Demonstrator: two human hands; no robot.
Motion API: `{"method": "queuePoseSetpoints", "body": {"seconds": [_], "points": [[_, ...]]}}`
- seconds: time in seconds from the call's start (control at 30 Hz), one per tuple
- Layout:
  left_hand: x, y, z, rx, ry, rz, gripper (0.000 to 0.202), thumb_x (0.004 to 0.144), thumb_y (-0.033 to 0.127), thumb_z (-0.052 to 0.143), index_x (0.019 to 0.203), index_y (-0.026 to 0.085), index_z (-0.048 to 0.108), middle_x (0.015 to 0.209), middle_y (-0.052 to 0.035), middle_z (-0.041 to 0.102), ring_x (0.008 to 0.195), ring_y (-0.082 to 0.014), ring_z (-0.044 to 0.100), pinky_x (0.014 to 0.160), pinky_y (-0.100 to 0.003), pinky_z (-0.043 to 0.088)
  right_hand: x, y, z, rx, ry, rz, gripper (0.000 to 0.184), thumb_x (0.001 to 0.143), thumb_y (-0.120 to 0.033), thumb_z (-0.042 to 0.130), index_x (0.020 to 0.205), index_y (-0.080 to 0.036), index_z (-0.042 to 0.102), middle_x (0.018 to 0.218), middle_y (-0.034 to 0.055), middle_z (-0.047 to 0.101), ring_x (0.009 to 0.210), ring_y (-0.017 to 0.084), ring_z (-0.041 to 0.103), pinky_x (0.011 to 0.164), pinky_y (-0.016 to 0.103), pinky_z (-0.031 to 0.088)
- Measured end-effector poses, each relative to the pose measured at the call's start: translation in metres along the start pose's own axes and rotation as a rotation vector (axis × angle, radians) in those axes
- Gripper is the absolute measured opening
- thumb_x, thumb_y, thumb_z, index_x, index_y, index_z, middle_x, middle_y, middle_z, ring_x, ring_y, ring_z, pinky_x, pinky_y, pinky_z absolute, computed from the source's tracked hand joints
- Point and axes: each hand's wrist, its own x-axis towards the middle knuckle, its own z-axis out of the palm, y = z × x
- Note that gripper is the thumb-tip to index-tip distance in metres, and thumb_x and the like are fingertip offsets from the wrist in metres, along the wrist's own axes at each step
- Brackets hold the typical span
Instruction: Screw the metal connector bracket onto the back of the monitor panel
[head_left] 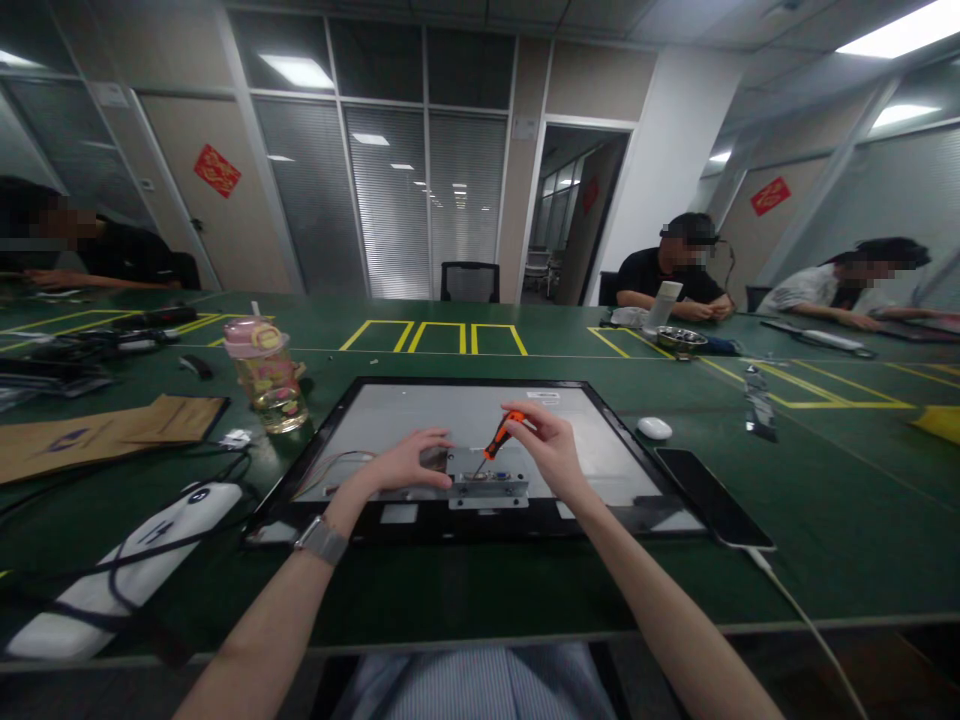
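My right hand [551, 445] grips a short screwdriver [499, 438] with an orange and black handle. Its shaft slants down to the left, and the tip is at a small silver metal bracket [489, 492] with holes and connectors. Beside the bracket's left end is my left hand [409, 462], thumb and fingers curved around that side and holding it. Both sit over a flat display panel [367, 415] with a grey back and black frame, lying on the green table. Thin wires [330, 462] run across the panel to the left of the bracket.
To the left stand a drink cup [266, 375], a paper bag [112, 435] and a white power strip [142, 560] with black cables. A phone [712, 495] on a cable and a white earbud case [654, 428] lie right. Several people sit across the table [450, 590].
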Motion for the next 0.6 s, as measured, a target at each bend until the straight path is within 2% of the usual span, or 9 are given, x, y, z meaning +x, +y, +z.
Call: {"method": "queuePoseSetpoints", "body": {"seconds": [0.1, 0.23, 0.3, 0.43, 0.6], "points": [[0.0005, -0.0012, 0.0003, 0.006, 0.002, -0.001, 0.072, 0.062, 0.06, 0.071, 0.124, 0.028, 0.055, 0.148, -0.0057, 0.035, 0.138, -0.0286, 0.026, 0.113, -0.042, 0.021, -0.0019, -0.0045, 0.0016, -0.111, 0.041, -0.072, 0.019, 0.082, -0.034, 0.061, 0.096, -0.025, 0.07, 0.092, 0.0051, 0.062, 0.086, 0.018, 0.06, 0.075, 0.031, 0.053], [0.0009, -0.002, 0.0003, 0.013, 0.001, -0.004, 0.073, 0.061, 0.061, 0.07, 0.124, 0.027, 0.055, 0.148, -0.0061, 0.034, 0.138, -0.0298, 0.026, 0.113, -0.044, 0.021, -0.0041, -0.0104, 0.0031, -0.061, -0.067, -0.08, 0.03, 0.092, -0.033, 0.044, 0.116, -0.026, 0.061, 0.108, 0.0066, 0.063, 0.098, 0.02, 0.061, 0.091, 0.039, 0.048], [0.0006, -0.0014, 0.0001, 0.008, -0.003, -0.005, 0.073, 0.062, 0.061, 0.07, 0.124, 0.027, 0.055, 0.148, -0.0064, 0.033, 0.137, -0.0297, 0.026, 0.113, -0.044, 0.021, -0.0035, -0.0099, 0.0021, -0.026, -0.078, -0.053, 0.03, 0.091, -0.033, 0.047, 0.117, -0.027, 0.061, 0.105, 0.0056, 0.065, 0.096, 0.019, 0.063, 0.091, 0.04, 0.048], [-0.0002, 0.0007, -0.0004, -0.009, -0.002, -0.007, 0.072, 0.061, 0.06, 0.071, 0.124, 0.029, 0.054, 0.148, -0.0052, 0.034, 0.137, -0.0289, 0.027, 0.113, -0.043, 0.022, -0.0011, -0.0068, -0.0007, -0.058, -0.009, -0.039, 0.022, 0.083, -0.034, 0.06, 0.101, -0.026, 0.069, 0.093, 0.004, 0.064, 0.089, 0.019, 0.062, 0.08, 0.034, 0.052], [-0.0009, 0.0023, -0.001, 0.013, 0.006, -0.002, 0.071, 0.061, 0.06, 0.07, 0.123, 0.027, 0.056, 0.147, -0.0061, 0.036, 0.137, -0.0291, 0.028, 0.113, -0.042, 0.022, -0.0015, -0.0075, -0.0022, 0.083, -0.131, 0.008, 0.03, 0.091, -0.032, 0.047, 0.116, -0.027, 0.063, 0.111, 0.0056, 0.065, 0.102, 0.02, 0.062, 0.091, 0.04, 0.049]]}}
